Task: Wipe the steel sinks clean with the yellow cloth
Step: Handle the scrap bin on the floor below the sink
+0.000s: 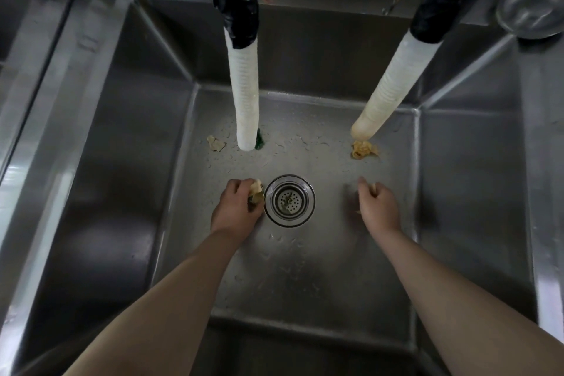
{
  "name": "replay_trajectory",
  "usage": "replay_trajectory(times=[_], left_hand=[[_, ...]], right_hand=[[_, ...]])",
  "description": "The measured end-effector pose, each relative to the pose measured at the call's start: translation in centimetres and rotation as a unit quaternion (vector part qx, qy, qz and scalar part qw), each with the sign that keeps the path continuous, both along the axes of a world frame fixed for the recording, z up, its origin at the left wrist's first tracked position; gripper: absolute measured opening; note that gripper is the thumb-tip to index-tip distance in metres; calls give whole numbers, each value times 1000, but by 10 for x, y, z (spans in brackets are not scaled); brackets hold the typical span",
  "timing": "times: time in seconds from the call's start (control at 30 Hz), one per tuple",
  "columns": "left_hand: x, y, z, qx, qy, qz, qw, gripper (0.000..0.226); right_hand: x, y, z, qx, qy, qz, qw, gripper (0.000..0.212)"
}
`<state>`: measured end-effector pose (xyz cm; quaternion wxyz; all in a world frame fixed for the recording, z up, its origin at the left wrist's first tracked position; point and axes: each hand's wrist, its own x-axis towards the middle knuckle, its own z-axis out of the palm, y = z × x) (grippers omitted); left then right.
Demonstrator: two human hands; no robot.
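Observation:
I look down into a deep steel sink (305,284) with a round drain strainer (289,200) in its floor. My left hand (236,207) rests just left of the drain, its fingers curled round yellowish and green food scraps (257,191). My right hand (377,204) is right of the drain, blurred, pinching a small pale scrap (373,185). More scraps lie on the wet floor: a pale one (216,143) at back left, a green bit (260,139) behind the left hose, a yellow clump (363,149) at back right. No yellow cloth is in view.
Two white ribbed hoses with black-taped tops hang into the sink, the left hose (245,94) and the right hose (387,91). A steel bowl (532,9) sits on the rim at the back right. Another basin (12,18) lies at the far left.

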<state>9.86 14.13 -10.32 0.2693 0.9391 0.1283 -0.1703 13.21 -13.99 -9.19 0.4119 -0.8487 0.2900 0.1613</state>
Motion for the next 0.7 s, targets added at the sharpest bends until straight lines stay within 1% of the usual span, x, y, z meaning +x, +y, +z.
replay_trajectory(times=[0.07, 0.17, 0.33, 0.43, 0.47, 0.5, 0.6, 0.7], left_hand=[[1, 0, -3, -9, 12, -4, 1000, 46], [2, -1, -4, -36, 15, -7, 999, 41], [1, 3, -4, -30, 5, -4, 1000, 24], [-1, 7, -2, -31, -12, 4, 999, 14], [-1, 9, -2, -34, -16, 14, 999, 9], [-1, 11, -2, -37, -18, 29, 999, 6], [1, 14, 2, -43, -10, 78, 996, 6], [4, 15, 5, -51, 6, 107, 993, 9]], right_hand=[[9, 1, 0, -31, 2, 27, 999, 53], [20, 4, 3, -63, -13, 30, 997, 52], [26, 2, -8, -50, -38, 1, 998, 39], [30, 3, -5, -79, -35, 17, 996, 24], [32, 3, -4, -94, -34, 23, 995, 23], [34, 3, -2, -105, -31, 31, 994, 24], [41, 3, -1, -108, -6, 44, 993, 26], [49, 4, -3, -108, 15, 52, 993, 43]])
